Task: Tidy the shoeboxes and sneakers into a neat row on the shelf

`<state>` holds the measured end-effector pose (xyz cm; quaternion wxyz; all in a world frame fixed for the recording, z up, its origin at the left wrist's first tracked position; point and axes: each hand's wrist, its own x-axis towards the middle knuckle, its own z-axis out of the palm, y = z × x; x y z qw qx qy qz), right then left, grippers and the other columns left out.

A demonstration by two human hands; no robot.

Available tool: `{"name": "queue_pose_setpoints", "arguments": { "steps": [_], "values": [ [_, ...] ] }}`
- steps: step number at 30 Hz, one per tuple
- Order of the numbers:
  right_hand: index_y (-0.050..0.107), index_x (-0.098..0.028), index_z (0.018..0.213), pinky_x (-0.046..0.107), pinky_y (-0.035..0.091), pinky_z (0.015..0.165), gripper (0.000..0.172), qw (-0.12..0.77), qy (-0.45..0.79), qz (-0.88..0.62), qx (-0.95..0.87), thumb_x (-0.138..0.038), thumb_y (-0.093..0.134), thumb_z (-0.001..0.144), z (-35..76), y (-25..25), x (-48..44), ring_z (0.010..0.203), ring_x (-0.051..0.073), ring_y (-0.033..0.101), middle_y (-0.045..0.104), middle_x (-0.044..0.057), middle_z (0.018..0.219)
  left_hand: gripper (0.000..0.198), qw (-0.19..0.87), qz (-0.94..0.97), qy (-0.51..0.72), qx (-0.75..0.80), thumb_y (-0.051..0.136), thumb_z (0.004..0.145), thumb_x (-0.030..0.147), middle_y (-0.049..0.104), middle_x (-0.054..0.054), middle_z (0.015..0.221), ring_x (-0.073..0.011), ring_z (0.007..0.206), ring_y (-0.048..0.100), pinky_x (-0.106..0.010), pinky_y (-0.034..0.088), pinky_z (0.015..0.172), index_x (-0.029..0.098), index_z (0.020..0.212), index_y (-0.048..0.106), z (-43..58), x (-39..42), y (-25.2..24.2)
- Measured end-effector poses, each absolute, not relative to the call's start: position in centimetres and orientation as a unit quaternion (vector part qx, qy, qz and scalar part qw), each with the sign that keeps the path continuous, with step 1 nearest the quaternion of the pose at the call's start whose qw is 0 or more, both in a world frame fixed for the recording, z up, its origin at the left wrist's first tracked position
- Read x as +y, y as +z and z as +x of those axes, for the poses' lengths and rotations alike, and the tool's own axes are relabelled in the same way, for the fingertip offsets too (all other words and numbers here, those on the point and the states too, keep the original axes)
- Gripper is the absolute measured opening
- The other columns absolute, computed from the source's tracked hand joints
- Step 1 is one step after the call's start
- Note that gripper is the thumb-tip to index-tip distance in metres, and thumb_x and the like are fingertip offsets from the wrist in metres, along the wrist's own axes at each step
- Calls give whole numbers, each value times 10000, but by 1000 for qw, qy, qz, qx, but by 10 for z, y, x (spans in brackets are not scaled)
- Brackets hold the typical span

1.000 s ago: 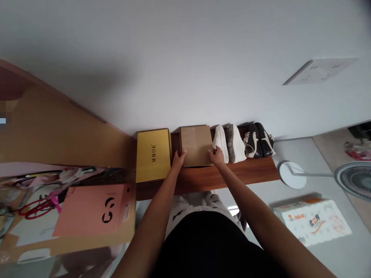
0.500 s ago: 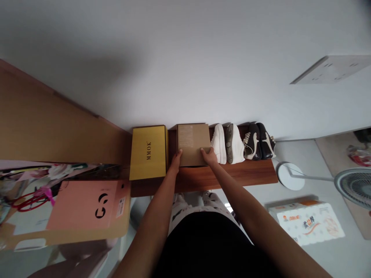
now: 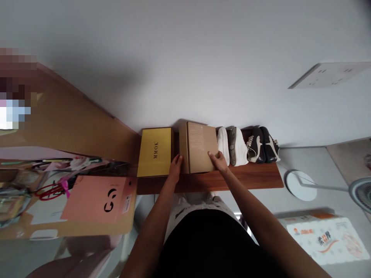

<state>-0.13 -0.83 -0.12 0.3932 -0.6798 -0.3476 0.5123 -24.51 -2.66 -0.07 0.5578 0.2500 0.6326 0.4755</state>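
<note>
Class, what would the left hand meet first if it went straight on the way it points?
The left hand would likely meet the brown box first, on its left side; exact contact is hard to judge.

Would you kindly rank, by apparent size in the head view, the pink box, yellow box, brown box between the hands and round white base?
1. Pink box
2. Brown box and yellow box: too alike to rank
3. Round white base
</note>
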Motion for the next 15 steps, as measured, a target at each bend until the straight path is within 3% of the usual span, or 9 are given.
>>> {"name": "queue_pose_setpoints", "arguments": {
  "steps": [5, 9, 12, 15],
  "values": [
    [511, -172, 1421, 452, 480, 1111, 898, 457, 539, -609, -360, -704, 735, 734, -19, 4, -17, 1285, 292, 597, 650, 152, 1373, 635, 689, 176, 459, 533, 797, 722, 625, 758, -123, 1149, -321, 1215, 647, -461, 519, 1039, 161, 1146, 709, -255, -38, 28],
    [398, -163, 1549, 464, 281, 1252, 1020, 431, 508, -631, -399, -773, 647, 770, -34, 8, -20, 1501, 304, 356, 439, 157, 1585, 653, 690, 156, 479, 519, 813, 720, 597, 760, -106, 1136, -294, 1154, 681, -430, 560, 991, 175, 1202, 687, -257, -41, 43],
    [486, -164, 1509, 473, 139, 1288, 985, 381, 493, -650, -434, -814, 596, 778, -45, 12, -24, 1568, 312, 191, 319, 138, 1654, 665, 662, 167, 493, 539, 846, 700, 560, 754, -104, 1168, -280, 1152, 682, -423, 556, 1006, 181, 1222, 684, -254, -41, 47],
    [550, -243, 1466, 470, 150, 1288, 877, 381, 540, -597, -455, -811, 577, 799, -57, 21, -30, 1558, 287, 236, 413, 72, 1613, 683, 633, 187, 505, 557, 868, 688, 524, 746, -107, 1203, -273, 1176, 670, -433, 534, 1042, 188, 1253, 684, -248, -41, 49]
  ]
}}
